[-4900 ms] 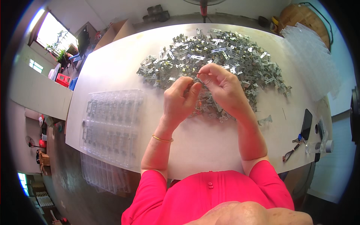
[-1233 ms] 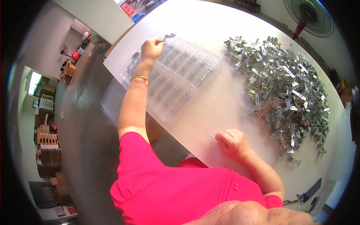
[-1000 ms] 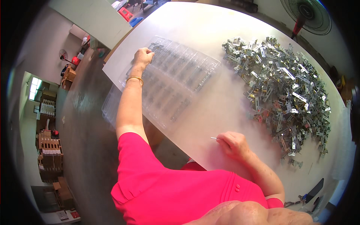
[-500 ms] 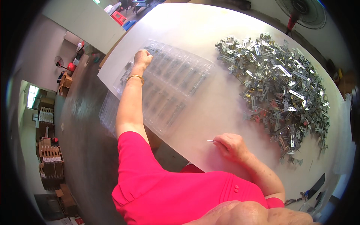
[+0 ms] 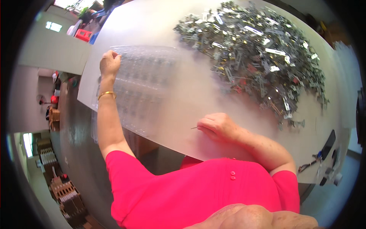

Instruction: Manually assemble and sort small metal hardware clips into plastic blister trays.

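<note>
My left hand (image 5: 110, 64) reaches to the far left corner of a clear plastic tray (image 5: 152, 49) on the table. Its fingers are pinched together, and what they hold, if anything, is too small to make out. Rows of small grey metal parts show blurred inside the tray's compartments. My right hand (image 5: 219, 126) rests near the table's front edge, closed on a thin metal rod (image 5: 194, 128) that points left out of the fingertips. To the right of the tray spreads a large heap of loose metal latch-like parts (image 5: 253, 57).
The pale table (image 5: 179, 129) ends close in front of me. Blue-handled pliers (image 5: 310, 163) and a long black object (image 5: 328, 144) lie at its right end. Stacked cartons (image 5: 63, 189) stand on the floor at left, and a red stool (image 5: 83, 35) is beyond the table.
The whole view has shifted, so the tray and heap appear farther left and the heap higher. My left hand stays at the tray's far left part; my right hand still holds the rod.
</note>
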`<action>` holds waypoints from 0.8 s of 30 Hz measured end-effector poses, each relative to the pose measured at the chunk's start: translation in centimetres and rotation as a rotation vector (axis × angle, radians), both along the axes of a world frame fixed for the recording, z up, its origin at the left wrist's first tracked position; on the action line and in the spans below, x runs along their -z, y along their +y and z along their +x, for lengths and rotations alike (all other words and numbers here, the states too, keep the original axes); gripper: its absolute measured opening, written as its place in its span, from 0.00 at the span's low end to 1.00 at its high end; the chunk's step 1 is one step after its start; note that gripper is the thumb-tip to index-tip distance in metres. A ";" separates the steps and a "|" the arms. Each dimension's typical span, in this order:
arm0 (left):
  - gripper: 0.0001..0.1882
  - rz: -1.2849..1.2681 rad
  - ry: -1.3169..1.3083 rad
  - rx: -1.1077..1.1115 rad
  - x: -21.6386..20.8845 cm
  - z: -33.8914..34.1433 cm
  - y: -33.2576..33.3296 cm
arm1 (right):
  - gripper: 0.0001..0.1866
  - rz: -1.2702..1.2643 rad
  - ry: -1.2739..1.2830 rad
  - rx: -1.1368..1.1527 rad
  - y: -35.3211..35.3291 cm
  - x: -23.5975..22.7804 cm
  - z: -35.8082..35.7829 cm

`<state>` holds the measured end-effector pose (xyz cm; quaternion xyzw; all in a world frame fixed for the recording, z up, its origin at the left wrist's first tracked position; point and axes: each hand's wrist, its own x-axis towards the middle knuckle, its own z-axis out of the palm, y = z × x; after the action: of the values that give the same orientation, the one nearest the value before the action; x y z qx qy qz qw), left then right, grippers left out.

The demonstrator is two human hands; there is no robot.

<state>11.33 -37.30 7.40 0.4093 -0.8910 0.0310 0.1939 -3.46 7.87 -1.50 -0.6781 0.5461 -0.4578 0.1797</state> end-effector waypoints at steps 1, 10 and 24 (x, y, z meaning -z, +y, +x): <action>0.10 -0.045 0.043 0.069 -1.4 -1.0 2.7 | 0.05 0.010 -0.005 0.021 0.0 0.2 0.0; 0.06 0.291 0.321 0.653 -0.6 -9.0 27.2 | 0.06 -0.097 0.049 0.022 1.0 0.8 0.1; 0.10 0.090 0.297 0.867 3.7 -15.0 33.1 | 0.08 -0.032 0.091 0.026 7.0 0.5 1.5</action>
<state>-3.69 -4.16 3.70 0.0066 -0.9430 -0.1506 0.2968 -1.99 14.87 -2.01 -0.6937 0.5551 -0.4378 0.1377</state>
